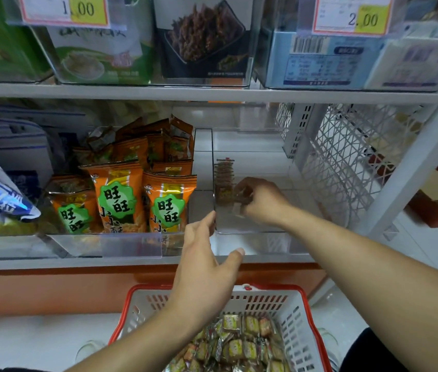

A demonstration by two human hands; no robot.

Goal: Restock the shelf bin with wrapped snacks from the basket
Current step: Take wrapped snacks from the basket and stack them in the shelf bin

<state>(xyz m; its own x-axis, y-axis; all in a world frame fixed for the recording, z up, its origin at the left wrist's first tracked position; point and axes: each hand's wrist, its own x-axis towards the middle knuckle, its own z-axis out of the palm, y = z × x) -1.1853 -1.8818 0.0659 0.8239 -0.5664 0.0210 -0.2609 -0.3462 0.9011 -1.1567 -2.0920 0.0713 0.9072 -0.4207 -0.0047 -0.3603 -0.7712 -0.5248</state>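
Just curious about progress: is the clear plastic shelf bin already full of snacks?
No, the clear plastic shelf bin holds only one short row of wrapped snacks.

Even, bright overhead lighting with soft shadows; glare on the clear shelf bin [250, 232] and price tags [64, 9]; wide-angle bending and blur toward the edges.

1. White metal shelving [207, 93], two tiers in view; slanted white upright [411, 167] at right.
2. White perforated mesh side panel [346, 157] on the shelf's right end.
3. Orange base strip [78, 288] under the lower shelf.
4. Pale tiled floor [38, 342], glossy.
5. Yellow-and-white price tags [64, 9] clipped on the upper tier.
6. Light even, indoor.
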